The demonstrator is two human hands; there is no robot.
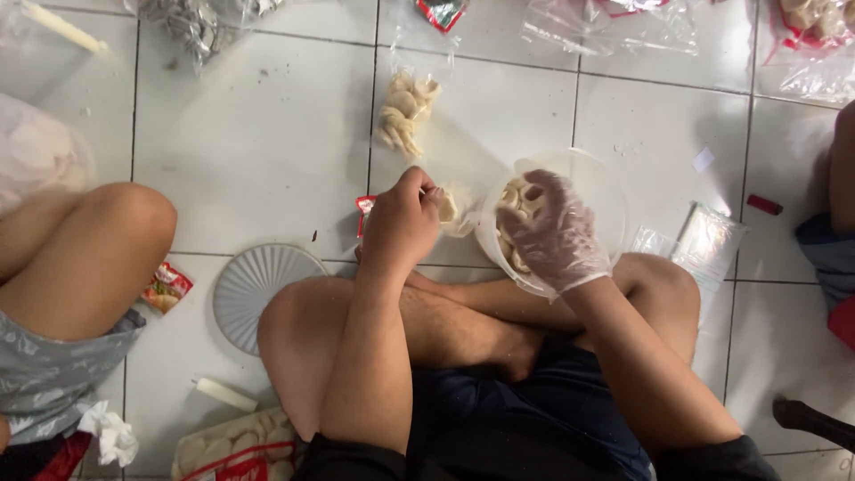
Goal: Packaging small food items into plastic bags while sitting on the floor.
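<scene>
— What are the containers, and what is in each?

— A clear round tub (598, 183) sits on the tiled floor (258, 134) just beyond the crossed legs, holding pale, curled crackers (517, 198). The right hand (554, 232), in a thin clear glove, reaches into it, fingers curled down over the crackers; whether that grip has closed on any I cannot tell. Just left of the tub, the bare left hand (403, 223) pinches the mouth of a small clear bag (456, 212) with a few crackers inside, finger and thumb pressed together on the plastic.

— And further off?

— A filled bag of crackers (405, 109) lies farther away on the floor, beyond the left hand. A ribbed grey lid (254, 289) lies near, to the left of the knee. At the near edge, a flat packet of pale round pieces (233, 452) with a red trim shows. A stack of empty clear bags (704, 245) lies right of the tub.

— What is hard to make out?

— The tub's near wall is hidden by the gloved hand and wrist. The bags along the far edge are cut off by the frame, their contents unclear. Another person's knee (98, 249) comes in at the left, and someone else's limb at the right edge, both cropped.
</scene>
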